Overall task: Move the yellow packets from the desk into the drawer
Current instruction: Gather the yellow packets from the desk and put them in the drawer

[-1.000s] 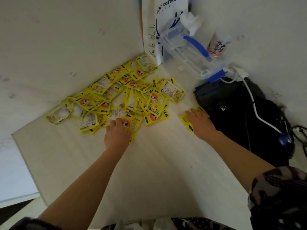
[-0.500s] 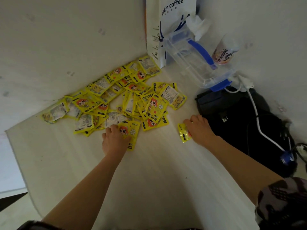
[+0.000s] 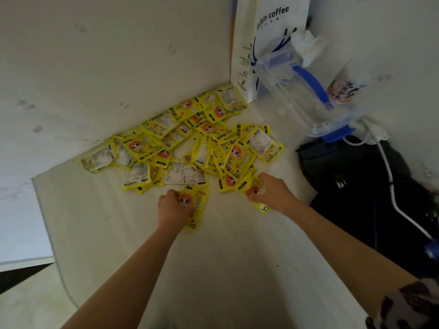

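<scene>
Gripping yellow packets [image 3: 180,148] (1 apiece), left hand [image 3: 174,207] and right hand [image 3: 273,193] curl beside clear container [image 3: 297,96].

Both forearms bare, extended forward from the lower edge of view and converging slightly. Left hand [image 3: 175,210] back uppermost, knuckles raised, fingers curled and pinching a yellow packet [image 3: 198,211] at its left edge. Right hand [image 3: 273,194] palm down, wrist angled inward, fingers bent in a grip on another yellow packet [image 3: 255,192]. Patterned sleeve [image 3: 403,307] visible at the right upper arm
</scene>
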`<move>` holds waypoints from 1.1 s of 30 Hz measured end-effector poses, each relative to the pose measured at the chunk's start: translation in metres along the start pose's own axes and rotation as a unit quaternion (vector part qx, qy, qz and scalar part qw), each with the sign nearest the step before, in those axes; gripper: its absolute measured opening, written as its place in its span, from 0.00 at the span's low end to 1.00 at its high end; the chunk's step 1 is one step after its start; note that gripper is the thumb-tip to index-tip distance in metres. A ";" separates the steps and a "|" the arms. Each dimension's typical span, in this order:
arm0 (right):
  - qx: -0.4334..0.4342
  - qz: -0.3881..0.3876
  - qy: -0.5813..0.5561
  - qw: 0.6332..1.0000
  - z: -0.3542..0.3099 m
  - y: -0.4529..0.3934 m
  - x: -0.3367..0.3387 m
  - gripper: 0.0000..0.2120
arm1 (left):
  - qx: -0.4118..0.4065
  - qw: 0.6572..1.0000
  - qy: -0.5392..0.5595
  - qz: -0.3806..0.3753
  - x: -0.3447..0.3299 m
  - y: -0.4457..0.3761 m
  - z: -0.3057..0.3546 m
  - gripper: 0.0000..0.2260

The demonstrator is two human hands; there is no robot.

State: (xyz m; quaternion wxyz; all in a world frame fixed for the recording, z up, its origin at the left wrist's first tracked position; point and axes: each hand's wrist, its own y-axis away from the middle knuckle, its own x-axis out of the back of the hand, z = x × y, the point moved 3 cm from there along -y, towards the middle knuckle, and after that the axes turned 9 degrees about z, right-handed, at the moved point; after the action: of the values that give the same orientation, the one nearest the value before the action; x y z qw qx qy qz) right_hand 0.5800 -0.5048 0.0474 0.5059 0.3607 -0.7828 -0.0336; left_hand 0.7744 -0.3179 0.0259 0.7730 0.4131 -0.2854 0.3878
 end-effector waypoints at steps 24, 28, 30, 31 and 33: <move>-0.281 0.106 -0.441 0.846 -0.034 -0.065 -0.010 0.03 | 0.101 0.975 0.148 0.132 0.093 -0.106 -0.033 0.08; -0.283 0.108 -0.448 0.841 -0.038 -0.069 -0.008 0.05 | 0.103 0.981 0.106 0.125 0.085 -0.108 -0.024 0.11; -0.280 0.114 -0.441 0.845 -0.039 -0.070 -0.006 0.05 | 0.115 0.980 0.100 0.126 0.083 -0.110 -0.024 0.13; -0.277 0.121 -0.431 0.850 -0.039 -0.071 -0.006 0.05 | 0.125 0.979 0.101 0.128 0.083 -0.110 -0.025 0.13; -0.271 0.137 -0.418 0.856 -0.039 -0.071 -0.004 0.07 | 0.140 0.975 0.102 0.142 0.083 -0.110 -0.028 0.13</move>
State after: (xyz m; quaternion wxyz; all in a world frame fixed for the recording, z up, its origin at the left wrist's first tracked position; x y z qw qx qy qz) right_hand 0.6504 -0.5426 0.0337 0.2080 0.0504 -0.9219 -0.3229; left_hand 0.9148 -0.3030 0.0295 0.6695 0.4313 -0.2037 0.5694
